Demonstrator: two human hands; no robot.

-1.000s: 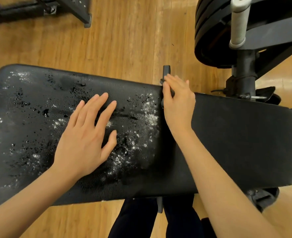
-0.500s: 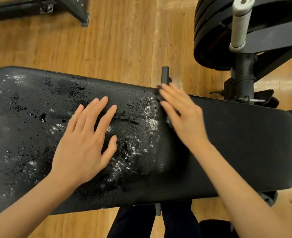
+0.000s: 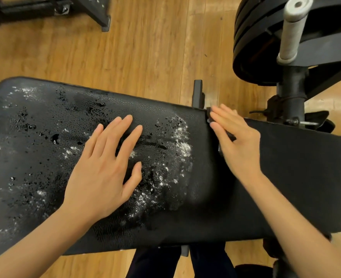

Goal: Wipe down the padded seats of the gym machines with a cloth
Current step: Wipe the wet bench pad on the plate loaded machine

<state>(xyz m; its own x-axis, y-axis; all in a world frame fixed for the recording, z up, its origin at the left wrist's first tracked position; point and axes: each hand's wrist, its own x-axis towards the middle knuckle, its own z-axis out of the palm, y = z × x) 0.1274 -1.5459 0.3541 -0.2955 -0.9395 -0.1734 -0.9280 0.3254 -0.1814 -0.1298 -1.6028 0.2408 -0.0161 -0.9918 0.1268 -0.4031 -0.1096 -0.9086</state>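
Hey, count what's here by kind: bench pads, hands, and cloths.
Bench pads: 2, wet pad and dry pad
Hands: 2, left hand and right hand
Cloths: 0 in view
Total: 4

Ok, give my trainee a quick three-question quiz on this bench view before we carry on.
1. True or false: the left hand lies flat with straight fingers on the wet, speckled pad.
2. Where is the right hand? A) on the weight plates B) at the gap between the two pads C) on the floor
3. Fill in: no ____ for wiping shows in either hand.

Key: 1 true; 2 B; 3 cloth.
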